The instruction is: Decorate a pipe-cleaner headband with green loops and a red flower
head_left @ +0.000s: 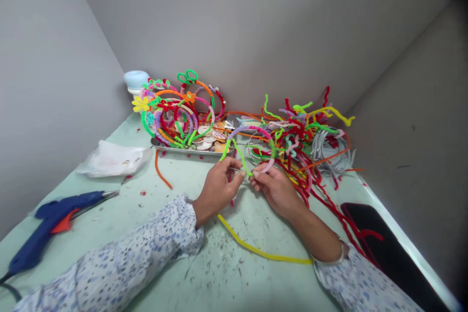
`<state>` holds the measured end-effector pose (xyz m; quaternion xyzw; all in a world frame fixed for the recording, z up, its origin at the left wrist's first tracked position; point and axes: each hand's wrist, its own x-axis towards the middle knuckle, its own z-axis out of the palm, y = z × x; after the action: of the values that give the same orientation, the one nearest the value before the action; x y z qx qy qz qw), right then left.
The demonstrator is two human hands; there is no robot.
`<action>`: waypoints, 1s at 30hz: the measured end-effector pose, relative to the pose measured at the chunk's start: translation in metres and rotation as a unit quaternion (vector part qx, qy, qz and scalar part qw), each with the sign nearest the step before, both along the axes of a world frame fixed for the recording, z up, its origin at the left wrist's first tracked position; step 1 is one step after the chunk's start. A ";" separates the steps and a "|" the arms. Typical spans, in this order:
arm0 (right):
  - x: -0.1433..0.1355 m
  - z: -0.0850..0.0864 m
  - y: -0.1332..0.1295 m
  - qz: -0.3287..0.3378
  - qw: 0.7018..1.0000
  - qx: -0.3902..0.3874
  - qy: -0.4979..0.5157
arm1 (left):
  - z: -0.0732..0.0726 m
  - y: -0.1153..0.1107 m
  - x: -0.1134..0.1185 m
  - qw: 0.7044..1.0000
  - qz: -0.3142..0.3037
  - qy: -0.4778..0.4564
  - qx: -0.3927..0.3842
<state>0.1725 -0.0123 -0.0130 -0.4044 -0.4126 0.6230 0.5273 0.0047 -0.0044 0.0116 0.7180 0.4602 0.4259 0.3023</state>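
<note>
Between my hands, above the middle of the table, is a headband [250, 128] wrapped in purple, pink and green pipe cleaner, its arch pointing away from me. My left hand [219, 183] is closed around its left end, where bright green pipe cleaner shows. A loose green pipe cleaner [239, 152] runs down from that side to my fingertips. My right hand [276, 187] pinches the pale pink right end, its fingertips close to the green strand's tip. Below my hands a yellow pipe cleaner [252, 247] lies on the table.
Finished headbands [183, 107] lean over a metal tray [193, 151] of seashells. Behind my right hand sits a tangle of pipe cleaners [300, 131] beside coiled wire [329, 151]. A blue glue gun [54, 224] and plastic bag [113, 158] lie left; a black phone [387, 253] lies right.
</note>
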 end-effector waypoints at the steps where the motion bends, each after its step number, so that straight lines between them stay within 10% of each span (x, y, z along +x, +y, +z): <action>1: 0.000 0.001 0.000 -0.001 1.000 -0.007 0.015 | 0.000 0.000 0.000 1.000 0.005 0.004 0.025; 30: 0.000 0.004 -0.002 0.005 0.999 -0.010 0.035 | -0.012 0.009 -0.006 0.971 -0.028 0.081 0.222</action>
<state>0.1728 -0.0147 -0.0087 -0.3858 -0.3897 0.6437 0.5338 -0.0008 0.0050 -0.0006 0.8122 0.3566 0.4487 0.1089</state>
